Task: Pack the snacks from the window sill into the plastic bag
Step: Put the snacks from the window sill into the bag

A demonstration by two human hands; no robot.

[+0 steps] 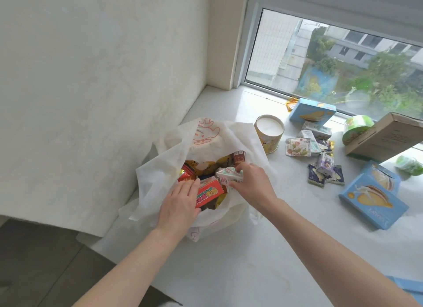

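A white bag [160, 176] with an orange line drawing stands open on the white window sill [251, 249], against the left wall. Several snack boxes lie inside it, among them a red box [209, 193]. My right hand [251, 183] grips a small white carton [226, 178] just inside the bag's mouth. My left hand [180, 203] lies with straight fingers on the bag's near rim, fingertips touching the red box.
More snacks lie to the right on the sill: a yellow round tin [269, 132], blue biscuit boxes [311, 112] [373, 201], several small packets [320, 155], a green tub [356, 128] and a brown cardboard box [386, 137]. The window stands behind them.
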